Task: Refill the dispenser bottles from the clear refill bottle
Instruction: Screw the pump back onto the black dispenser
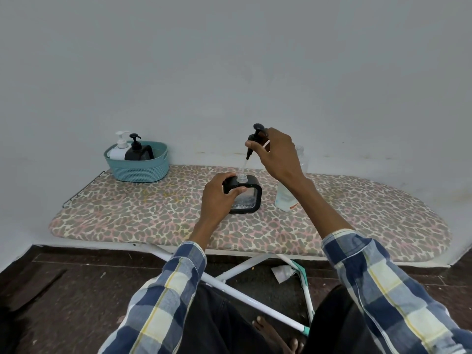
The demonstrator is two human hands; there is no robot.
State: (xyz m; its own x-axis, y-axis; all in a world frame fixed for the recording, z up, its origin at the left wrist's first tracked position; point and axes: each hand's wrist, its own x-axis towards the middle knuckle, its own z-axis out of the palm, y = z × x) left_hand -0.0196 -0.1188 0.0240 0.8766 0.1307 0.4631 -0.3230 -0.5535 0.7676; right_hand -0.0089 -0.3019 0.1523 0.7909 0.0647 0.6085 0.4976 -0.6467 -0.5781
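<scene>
Nearest, the left hand (pixel 217 198) grips the square black dispenser (pixel 244 194), standing on the board (pixel 153 213) with its neck open. Directly above, the right hand (pixel 277 154) pinches the pump (pixel 255 139); its tube hangs near-vertical, tip just over the neck. The refill bottle (pixel 286 198) stands just right, behind that wrist, likely the right hand's reach.
</scene>
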